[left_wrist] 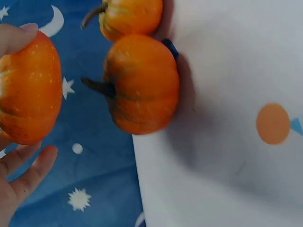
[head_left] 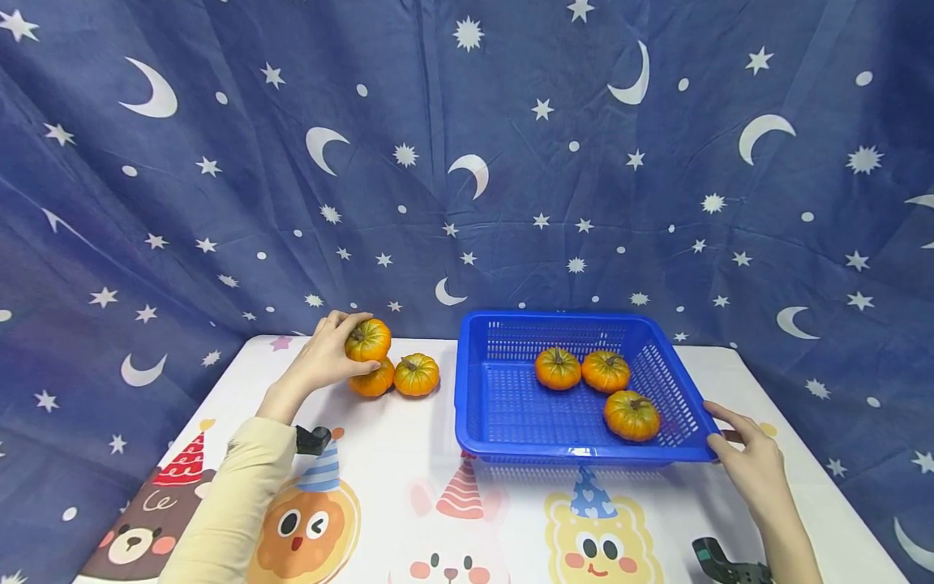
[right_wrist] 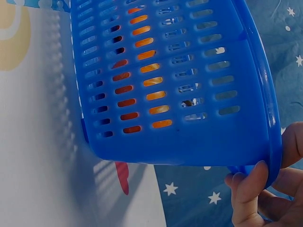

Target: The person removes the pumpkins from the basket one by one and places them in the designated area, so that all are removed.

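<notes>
My left hand [head_left: 324, 353] grips a small orange pumpkin [head_left: 368, 339] between thumb and fingers. In the left wrist view this held pumpkin [left_wrist: 31, 90] is beside another pumpkin [left_wrist: 142, 85] with a dark stem. That lower pumpkin [head_left: 374, 380] stands on the table, partly covered by the held one in the head view. A third pumpkin [head_left: 417, 375] sits just to its right. At the other side, my right hand [head_left: 755, 458] pinches the rim of a blue plastic basket [head_left: 584, 453] at its near right corner; the right wrist view shows the thumb and fingers around that rim [right_wrist: 272, 123].
Inside the basket, toward its right side, are three pumpkins [head_left: 631, 416]. The white tablecloth [head_left: 409, 462] carries printed cartoon animals in party hats. A dark blue curtain [head_left: 409, 162] with moons and stars hangs right behind the table. Dark straps with devices sit at both wrists.
</notes>
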The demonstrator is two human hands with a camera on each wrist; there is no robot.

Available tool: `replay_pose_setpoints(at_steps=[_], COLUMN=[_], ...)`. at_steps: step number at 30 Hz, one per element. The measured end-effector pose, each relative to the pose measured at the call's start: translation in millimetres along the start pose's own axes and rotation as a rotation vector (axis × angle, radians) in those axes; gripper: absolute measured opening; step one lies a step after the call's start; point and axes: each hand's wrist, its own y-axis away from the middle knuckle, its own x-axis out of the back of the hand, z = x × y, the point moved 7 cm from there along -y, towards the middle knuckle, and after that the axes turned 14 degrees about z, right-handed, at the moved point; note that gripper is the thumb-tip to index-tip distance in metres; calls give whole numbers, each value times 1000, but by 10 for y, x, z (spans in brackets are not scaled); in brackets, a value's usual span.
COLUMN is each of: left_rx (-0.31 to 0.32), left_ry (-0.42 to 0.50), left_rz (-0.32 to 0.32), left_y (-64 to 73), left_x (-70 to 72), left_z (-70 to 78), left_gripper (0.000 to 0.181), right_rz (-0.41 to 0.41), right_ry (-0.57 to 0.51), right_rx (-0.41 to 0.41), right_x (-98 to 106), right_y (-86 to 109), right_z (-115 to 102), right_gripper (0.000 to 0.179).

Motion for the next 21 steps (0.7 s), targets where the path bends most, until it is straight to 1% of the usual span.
replay_pose_setpoints(at_steps=[3,7,11,16,21], left_rx=[25,37,66,118,146], left_ry=[-5,-24,-35,-29,-28], left_rz=[4,23,33,43,46], left_y=[18,48,89,151,198], left_x=[-2,7,16,53,53], left_z=[-117,-255,-386,-502,-599], left_gripper=[79,79,79,80,80], right_rz=[-3,-2,-3,-2,-4], right_ry=[-4,-11,-13,-11,3], right_rx=[2,10,10,7,-1], right_x=[3,6,6,9,5], right_y=[4,5,5,5,1], right_z=[-3,-10,-18,-27,-26], right_gripper=[48,48,48,48,48])
